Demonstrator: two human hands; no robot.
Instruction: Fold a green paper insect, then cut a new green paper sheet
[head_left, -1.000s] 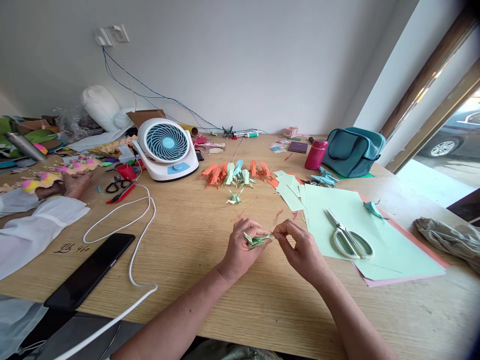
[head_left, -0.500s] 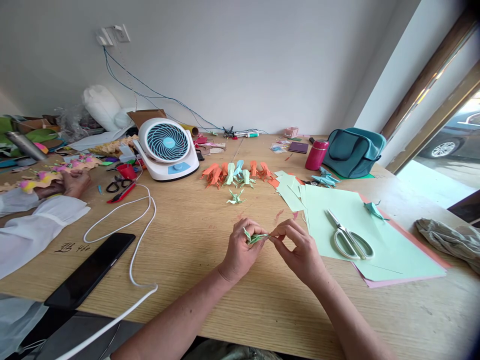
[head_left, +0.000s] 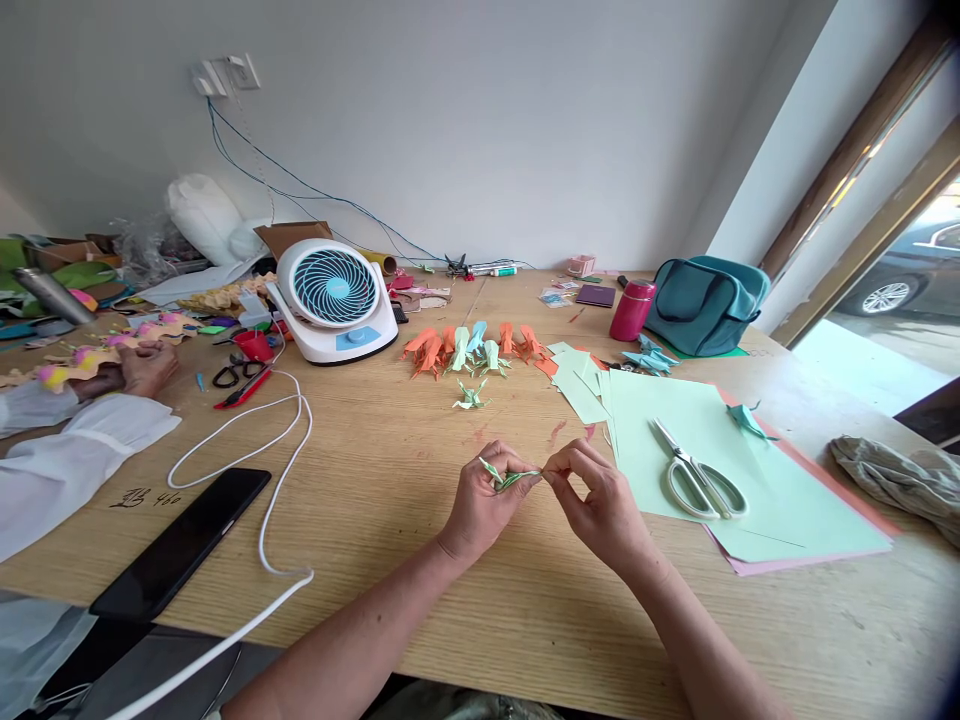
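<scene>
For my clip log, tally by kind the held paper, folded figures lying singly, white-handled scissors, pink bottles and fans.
Held folded green paper: 1
Folded green paper figure, folded teal paper figure: 2
White-handled metal scissors: 1
Pink cylindrical bottle: 1
White plastic fan: 1
Total: 6

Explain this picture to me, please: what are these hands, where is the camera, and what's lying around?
There is no machine here: a person works with two bare hands. The view comes from a camera worn on that person's head, looking forward and down. The left hand holds folded green paper; the right hand appears to pinch its end. Beyond them on the wooden table are orange, blue and pale green folded paper figures. To the right, scissors lie on pale green sheets. To the left are a fan, a black phone and a white cable. The hands at far left belong to another person, in white sleeves.
</scene>
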